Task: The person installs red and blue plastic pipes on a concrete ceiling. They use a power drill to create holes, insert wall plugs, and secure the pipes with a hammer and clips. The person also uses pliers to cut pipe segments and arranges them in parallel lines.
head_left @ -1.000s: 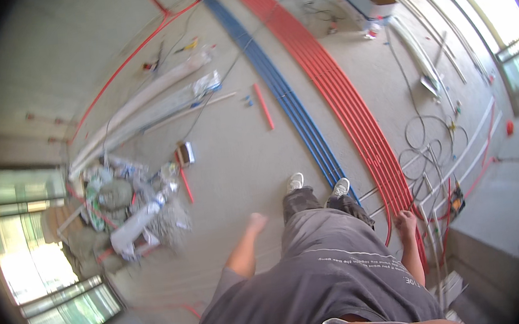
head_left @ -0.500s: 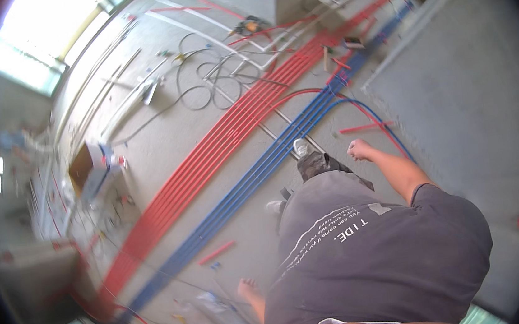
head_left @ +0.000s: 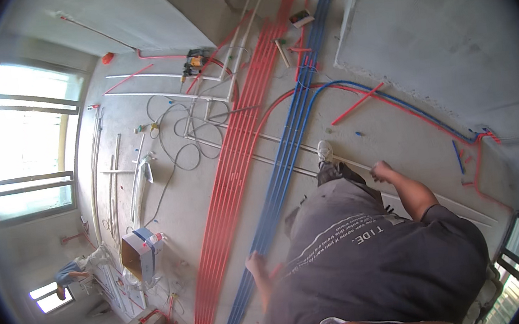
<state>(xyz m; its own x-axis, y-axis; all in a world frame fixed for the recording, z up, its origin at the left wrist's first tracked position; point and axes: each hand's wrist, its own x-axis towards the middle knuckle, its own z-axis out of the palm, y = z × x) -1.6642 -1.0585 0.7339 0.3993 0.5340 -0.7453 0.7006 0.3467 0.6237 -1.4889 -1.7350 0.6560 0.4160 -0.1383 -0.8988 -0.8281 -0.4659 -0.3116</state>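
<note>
My left hand [head_left: 255, 263] hangs beside my body, over the blue pipes [head_left: 276, 204]; it is smeared and its fingers do not show clearly. A short red pipe piece lies partly hidden by my left forearm. Held out in front on the other side, my right hand [head_left: 383, 172] has its fingers curled in, with nothing visible in them. It is above the grey floor, near white conduit [head_left: 353, 162]. Left of the blue run, several parallel red pipes [head_left: 230, 177] cross the floor. One white shoe [head_left: 325, 151] shows ahead of me.
Looped grey cable [head_left: 191, 137] and power tools [head_left: 197, 62] lie ahead left. An open cardboard box [head_left: 143, 254] stands at left. A loose red pipe [head_left: 357, 104] and curved blue pipe [head_left: 416, 106] lie ahead right. Another person [head_left: 73, 272] is at far left.
The view has turned to the right, so the pipe runs now stand steeper. My left hand has moved from bare floor to over the blue pipes; my right arm stays held out.
</note>
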